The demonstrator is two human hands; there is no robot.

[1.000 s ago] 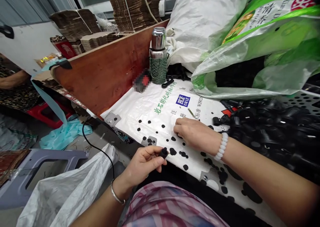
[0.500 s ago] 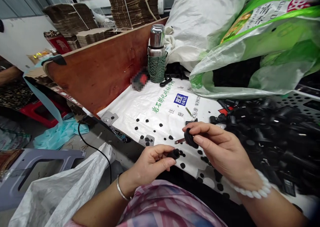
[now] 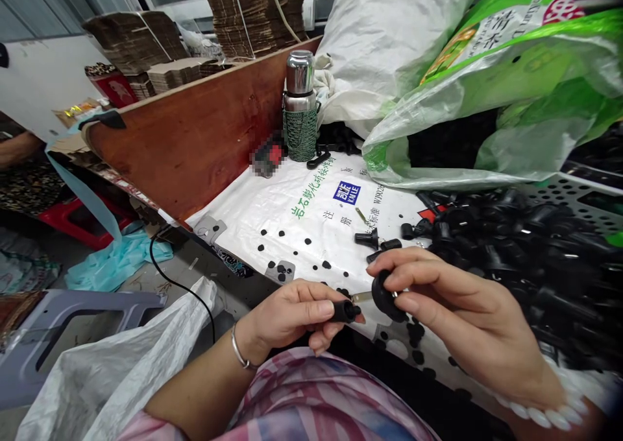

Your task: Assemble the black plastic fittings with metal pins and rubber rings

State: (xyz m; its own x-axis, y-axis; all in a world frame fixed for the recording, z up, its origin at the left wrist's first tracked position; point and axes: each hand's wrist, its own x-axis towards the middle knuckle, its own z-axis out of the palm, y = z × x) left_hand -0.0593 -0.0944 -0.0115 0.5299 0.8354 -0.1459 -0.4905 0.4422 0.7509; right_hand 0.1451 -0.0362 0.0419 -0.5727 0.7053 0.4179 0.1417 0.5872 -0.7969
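My left hand [image 3: 302, 311] pinches a short black hollow cylinder [image 3: 344, 311] between thumb and fingers, its end facing right. My right hand [image 3: 452, 305] grips the rim of a round black plastic cap [image 3: 386, 296] with thumb and fingertips. A thin flat metal strip [image 3: 361, 296] sticks out of the cap to the left, just above the cylinder; whether they touch I cannot tell. Beyond my right hand, small black plastic parts [image 3: 367, 238] lie on the white printed sheet [image 3: 272, 233]. A large heap of black parts [image 3: 540, 259] lies to the right.
A steel thermos [image 3: 300, 104] in a green net stands by the wooden board [image 3: 209, 117]. Behind are a white sack [image 3: 389, 45] and a green-and-clear plastic bag [image 3: 545, 91]. A grey stool [image 3: 82, 337] is at lower left. Another person's arm [image 3: 22, 148] shows at far left.
My right hand has moved right and down with the cap, turning it. My left hand has shifted slightly right, and the cylinder and strip have come closer together.
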